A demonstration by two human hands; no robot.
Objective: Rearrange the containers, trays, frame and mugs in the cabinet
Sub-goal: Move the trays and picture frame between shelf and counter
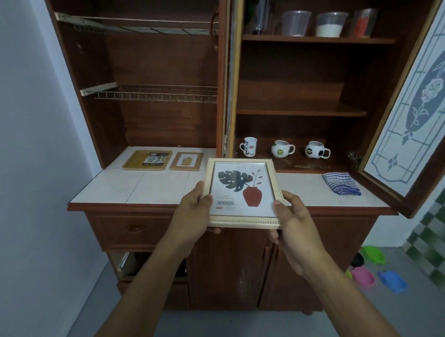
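Dark jar (259,13) cut by top edge, frame label (225,204) unreadable, door (416,111) cropped right

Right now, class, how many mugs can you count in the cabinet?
3, in a row on the bottom right shelf: tall mug left, green-marked round mug middle, football mug right. None appears hidden.

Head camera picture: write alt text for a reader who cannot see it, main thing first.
A left hand and a right hand hold a cream picture frame before an open wooden cabinet. Three mugs stand on its lower right shelf, containers on the top one; a tray, a small frame and a cloth lie on the counter.
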